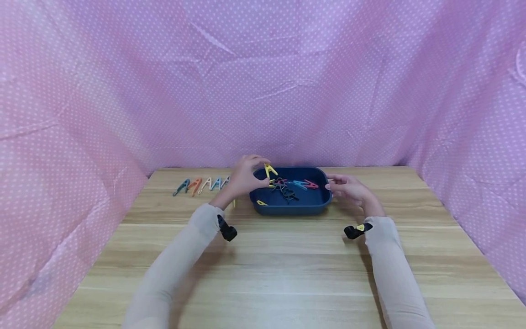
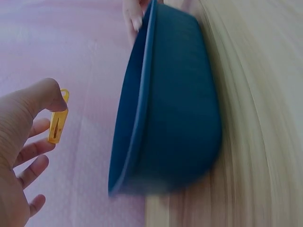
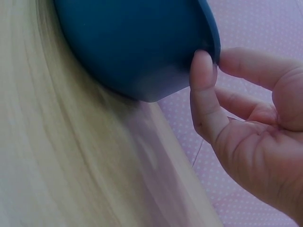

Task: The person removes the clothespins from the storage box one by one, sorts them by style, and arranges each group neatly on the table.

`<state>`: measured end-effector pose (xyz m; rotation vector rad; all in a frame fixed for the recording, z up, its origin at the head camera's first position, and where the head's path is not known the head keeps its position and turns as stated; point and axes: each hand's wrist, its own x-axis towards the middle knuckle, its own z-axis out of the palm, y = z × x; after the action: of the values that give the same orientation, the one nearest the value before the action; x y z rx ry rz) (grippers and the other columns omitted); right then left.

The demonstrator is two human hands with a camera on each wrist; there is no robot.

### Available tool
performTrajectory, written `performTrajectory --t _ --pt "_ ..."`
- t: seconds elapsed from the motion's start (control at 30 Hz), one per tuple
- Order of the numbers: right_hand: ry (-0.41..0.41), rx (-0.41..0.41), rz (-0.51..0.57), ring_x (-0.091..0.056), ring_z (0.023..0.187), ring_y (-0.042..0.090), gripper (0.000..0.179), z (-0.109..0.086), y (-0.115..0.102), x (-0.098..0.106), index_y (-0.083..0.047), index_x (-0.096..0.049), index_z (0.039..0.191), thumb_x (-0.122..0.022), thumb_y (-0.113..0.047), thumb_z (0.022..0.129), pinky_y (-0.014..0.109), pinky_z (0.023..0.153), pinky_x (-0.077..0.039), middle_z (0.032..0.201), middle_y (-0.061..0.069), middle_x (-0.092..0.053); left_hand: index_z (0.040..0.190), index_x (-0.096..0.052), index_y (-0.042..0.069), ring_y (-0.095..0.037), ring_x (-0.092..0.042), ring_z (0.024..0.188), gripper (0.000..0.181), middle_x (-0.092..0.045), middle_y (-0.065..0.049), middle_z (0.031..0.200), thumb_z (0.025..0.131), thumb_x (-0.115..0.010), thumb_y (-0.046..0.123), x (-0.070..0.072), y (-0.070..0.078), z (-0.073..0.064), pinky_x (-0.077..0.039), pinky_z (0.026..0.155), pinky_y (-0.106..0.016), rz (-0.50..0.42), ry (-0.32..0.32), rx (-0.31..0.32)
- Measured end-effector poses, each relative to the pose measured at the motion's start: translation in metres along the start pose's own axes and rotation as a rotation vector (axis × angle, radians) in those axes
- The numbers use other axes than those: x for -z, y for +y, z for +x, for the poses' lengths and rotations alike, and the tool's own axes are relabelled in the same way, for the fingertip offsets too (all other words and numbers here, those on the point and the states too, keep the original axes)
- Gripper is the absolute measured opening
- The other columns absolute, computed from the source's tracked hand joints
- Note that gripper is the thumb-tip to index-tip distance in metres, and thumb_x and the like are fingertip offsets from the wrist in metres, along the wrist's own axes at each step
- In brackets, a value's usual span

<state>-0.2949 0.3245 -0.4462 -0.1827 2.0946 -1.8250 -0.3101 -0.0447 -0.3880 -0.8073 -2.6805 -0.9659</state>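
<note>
My left hand (image 1: pixel 244 177) pinches a yellow clothespin (image 1: pixel 270 171) between thumb and fingers, above the left end of a dark blue plastic tub (image 1: pixel 293 210). In the left wrist view this clothespin (image 2: pixel 57 124) is held clear of the tub's wall. My right hand (image 1: pixel 349 189) grips the tub's right rim; the right wrist view has the thumb and a finger at the rim (image 3: pixel 214 28). Inside the tub lie a blue clothespin (image 1: pixel 300 184), a red clothespin (image 1: pixel 311 184), yellow ones (image 1: pixel 261 203) and black wire-like pieces (image 1: pixel 289 194) of unclear kind.
Left of the tub, several clothespins stand in a row on the wooden table (image 1: pixel 263 269), among them a dark teal one (image 1: pixel 181 187), an orange one (image 1: pixel 195 186) and a white one (image 1: pixel 205 185). The left hand partly hides the row's right end. Pink dotted cloth (image 1: pixel 263 91) hangs behind.
</note>
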Motion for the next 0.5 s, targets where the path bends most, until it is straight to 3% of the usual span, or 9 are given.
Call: performTrajectory --t 0.27,0.5 --pt "0.002 -0.017 0.001 -0.061 0.088 0.001 0.062 0.000 0.000 0.000 0.005 -0.029 0.157 -0.056 0.000 0.101 0.019 0.080 -0.054 0.100 -0.012 -0.060 0.129 -0.068 0.018 -0.030 -0.047 0.136 0.049 -0.059 -0.006 0.143 0.082 -0.082 0.021 0.030 -0.032 -0.020 -0.042 0.109 -0.055 -0.033 -0.027 0.109" --pt "0.003 -0.012 0.017 -0.062 0.090 0.001 0.063 0.000 0.000 0.000 0.005 -0.029 0.156 -0.058 -0.003 0.101 0.019 0.081 -0.054 0.101 -0.011 -0.062 0.129 -0.068 0.015 -0.035 -0.051 0.130 0.053 -0.060 -0.011 0.140 0.079 -0.083 0.021 0.051 -0.051 -0.034 -0.041 0.108 -0.059 0.034 -0.045 0.106"
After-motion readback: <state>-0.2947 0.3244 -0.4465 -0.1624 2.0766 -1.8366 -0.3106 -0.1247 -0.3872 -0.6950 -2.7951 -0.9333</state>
